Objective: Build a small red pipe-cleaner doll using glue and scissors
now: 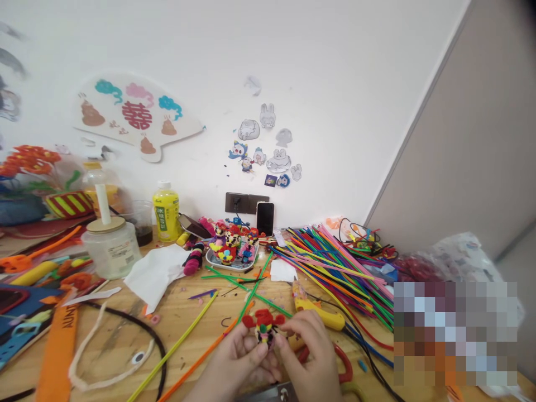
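Just above the near edge of the wooden table (pixel 180 318), near its middle: left hand (pixel 237 363) and right hand (pixel 307 357) raised together, wrists angled inward, fingers curled toward each other. Grip narrow on both sides, a fingertip pinch holding a small pipe-cleaner figure (pixel 264 329) with red loops at the top, held between the hands and clear of the tabletop. Exact finger placement partly hidden by the figure itself.

Nearest the right hand, red-handled scissors (pixel 337 357) lying just below it and a yellow hot glue gun (pixel 318 314) just beyond, neither one held. Beside the left hand, a long orange pipe cleaner (pixel 209 346) and a lime one (pixel 176 346) lying loose, pointing toward the near edge. Beyond the hands, loose green pipe cleaners (pixel 247 282) crossing one another, then a large heap of multicoloured pipe cleaners (pixel 330 268) toward the right edge. Against the far edge, a tray of finished-looking pipe-cleaner figures (pixel 230 262), with crumpled white tissue (pixel 153 273) to its left, a yellow bottle (pixel 166 212) behind that, and a phone (pixel 265 219) propped upright.
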The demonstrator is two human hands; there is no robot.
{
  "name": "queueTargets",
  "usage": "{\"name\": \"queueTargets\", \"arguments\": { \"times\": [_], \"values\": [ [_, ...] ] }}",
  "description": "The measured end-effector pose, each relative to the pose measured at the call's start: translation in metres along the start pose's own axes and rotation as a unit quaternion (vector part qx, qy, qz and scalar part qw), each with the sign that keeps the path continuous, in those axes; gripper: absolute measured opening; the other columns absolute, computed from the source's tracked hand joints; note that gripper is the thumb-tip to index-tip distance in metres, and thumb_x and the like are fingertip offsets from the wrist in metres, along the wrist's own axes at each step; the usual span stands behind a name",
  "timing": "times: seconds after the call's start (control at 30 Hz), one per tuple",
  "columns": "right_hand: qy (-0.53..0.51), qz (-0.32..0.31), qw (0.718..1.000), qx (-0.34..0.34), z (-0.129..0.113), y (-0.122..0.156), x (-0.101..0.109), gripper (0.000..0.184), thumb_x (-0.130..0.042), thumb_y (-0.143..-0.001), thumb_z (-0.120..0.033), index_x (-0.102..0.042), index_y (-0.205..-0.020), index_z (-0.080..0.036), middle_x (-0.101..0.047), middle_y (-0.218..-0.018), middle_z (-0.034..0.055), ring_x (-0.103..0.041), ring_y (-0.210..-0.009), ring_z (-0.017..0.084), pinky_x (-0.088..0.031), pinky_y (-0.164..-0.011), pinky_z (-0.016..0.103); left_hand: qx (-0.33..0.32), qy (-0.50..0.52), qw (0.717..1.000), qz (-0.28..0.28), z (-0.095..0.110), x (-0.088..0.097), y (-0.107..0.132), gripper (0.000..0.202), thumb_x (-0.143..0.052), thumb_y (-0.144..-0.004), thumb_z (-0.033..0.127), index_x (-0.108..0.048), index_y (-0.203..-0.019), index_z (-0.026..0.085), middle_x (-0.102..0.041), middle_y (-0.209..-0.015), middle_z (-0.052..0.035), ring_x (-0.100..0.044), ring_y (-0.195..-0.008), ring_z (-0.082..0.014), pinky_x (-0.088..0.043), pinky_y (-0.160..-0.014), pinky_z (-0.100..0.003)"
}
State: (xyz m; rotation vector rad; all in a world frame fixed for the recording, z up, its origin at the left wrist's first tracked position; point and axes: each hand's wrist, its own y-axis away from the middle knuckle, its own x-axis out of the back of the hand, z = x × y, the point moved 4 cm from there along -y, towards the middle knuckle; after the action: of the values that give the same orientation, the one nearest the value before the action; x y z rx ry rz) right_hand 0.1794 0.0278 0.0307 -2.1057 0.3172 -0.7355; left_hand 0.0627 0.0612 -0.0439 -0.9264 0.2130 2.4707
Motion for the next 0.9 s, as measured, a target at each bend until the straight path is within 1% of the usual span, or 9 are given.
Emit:
{"name": "queueTargets", "arguments": {
  "times": [0.1, 0.17, 0.3, 0.4, 0.47, 0.57, 0.67, 0.77, 0.9],
  "values": [
    [-0.021, -0.012, 0.999, -0.023, 0.005, 0.003, -0.003, 0.006, -0.056, -0.077, -0.015, -0.059, -0.079, -0.020, -0.058, -0.070, 0.0009, -0.056, -0.066, 0.016, -0.047, -0.058, 0.025, -0.001, -0.009, 1.000, -0.002, 0.003, -0.003, 0.001, 0.036, -0.077, -0.062, 0.034, -0.057, -0.087, 0.018, -0.068, -0.061, -0.0018, -0.065, -0.054, -0.0148, -0.051, -0.062, -0.028],
    [-0.039, -0.019, 0.998, -0.050, 0.010, 0.005, -0.005, 0.006, -0.057, -0.076, -0.015, -0.060, -0.079, -0.019, -0.058, -0.070, 0.0007, -0.056, -0.064, 0.015, -0.047, -0.057, 0.024, -0.010, -0.005, 1.000, -0.001, 0.004, -0.004, 0.001, 0.036, -0.077, -0.062, 0.035, -0.057, -0.087, 0.018, -0.068, -0.060, -0.0016, -0.065, -0.052, -0.0143, -0.051, -0.058, -0.027],
    [-0.078, -0.020, 0.988, -0.134, 0.021, 0.009, -0.009, 0.005, -0.059, -0.073, -0.016, -0.063, -0.074, -0.019, -0.058, -0.067, 0.0000, -0.055, -0.060, 0.014, -0.046, -0.054, 0.022, -0.029, 0.004, 1.000, 0.001, 0.002, -0.001, 0.000, 0.037, -0.078, -0.060, 0.034, -0.059, -0.086, 0.017, -0.070, -0.060, -0.0022, -0.065, -0.048, -0.0143, -0.051, -0.051, -0.024],
    [-0.112, -0.025, 0.974, -0.196, 0.025, 0.011, -0.012, 0.006, -0.059, -0.073, -0.020, -0.065, -0.074, -0.018, -0.057, -0.065, 0.0004, -0.054, -0.060, 0.015, -0.045, -0.055, 0.022, -0.022, 0.005, 1.000, -0.009, 0.000, 0.002, -0.001, 0.037, -0.078, -0.060, 0.032, -0.059, -0.088, 0.016, -0.071, -0.062, -0.0032, -0.067, -0.050, -0.0153, -0.053, -0.051, -0.025],
    [-0.132, -0.033, 0.966, -0.219, 0.025, 0.011, -0.014, 0.008, -0.058, -0.073, -0.022, -0.065, -0.074, -0.018, -0.056, -0.067, 0.0011, -0.054, -0.061, 0.015, -0.044, -0.056, 0.023, -0.017, 0.002, 1.000, -0.011, 0.000, 0.003, -0.002, 0.037, -0.077, -0.062, 0.032, -0.059, -0.090, 0.016, -0.072, -0.063, -0.0038, -0.067, -0.051, -0.0156, -0.053, -0.052, -0.025],
    [-0.149, -0.048, 0.961, -0.230, 0.023, 0.009, -0.014, 0.010, -0.058, -0.073, -0.023, -0.066, -0.073, -0.018, -0.056, -0.067, 0.0018, -0.053, -0.062, 0.016, -0.044, -0.057, 0.024, -0.021, 0.003, 1.000, -0.005, 0.000, 0.003, -0.002, 0.037, -0.077, -0.062, 0.031, -0.059, -0.090, 0.016, -0.071, -0.061, -0.0032, -0.067, -0.051, -0.0154, -0.053, -0.051, -0.025],
    [-0.160, -0.049, 0.958, -0.231, 0.021, 0.008, -0.014, 0.009, -0.058, -0.071, -0.022, -0.067, -0.071, -0.018, -0.055, -0.066, 0.0017, -0.052, -0.062, 0.017, -0.043, -0.056, 0.025, -0.024, 0.004, 1.000, 0.005, 0.001, 0.003, -0.001, 0.037, -0.078, -0.061, 0.031, -0.059, -0.090, 0.016, -0.071, -0.062, -0.0031, -0.067, -0.051, -0.0149, -0.053, -0.050, -0.024],
    [-0.171, -0.047, 0.956, -0.235, 0.020, 0.008, -0.014, 0.008, -0.059, -0.069, -0.021, -0.066, -0.069, -0.018, -0.055, -0.065, 0.0014, -0.051, -0.061, 0.016, -0.042, -0.056, 0.025, -0.024, 0.008, 1.000, 0.001, 0.001, 0.001, -0.001, 0.036, -0.079, -0.060, 0.030, -0.060, -0.088, 0.016, -0.071, -0.062, -0.0032, -0.066, -0.051, -0.0143, -0.053, -0.051, -0.024],
    [-0.186, -0.051, 0.950, -0.245, 0.023, 0.010, -0.018, 0.006, -0.059, -0.067, -0.020, -0.064, -0.067, -0.017, -0.053, -0.065, 0.0010, -0.050, -0.061, 0.016, -0.041, -0.056, 0.025, -0.029, 0.023, 0.999, -0.005, 0.001, 0.001, -0.002, 0.034, -0.078, -0.061, 0.028, -0.061, -0.088, 0.017, -0.071, -0.062, -0.0026, -0.067, -0.053, -0.0149, -0.054, -0.053, -0.025]
  ]
}}
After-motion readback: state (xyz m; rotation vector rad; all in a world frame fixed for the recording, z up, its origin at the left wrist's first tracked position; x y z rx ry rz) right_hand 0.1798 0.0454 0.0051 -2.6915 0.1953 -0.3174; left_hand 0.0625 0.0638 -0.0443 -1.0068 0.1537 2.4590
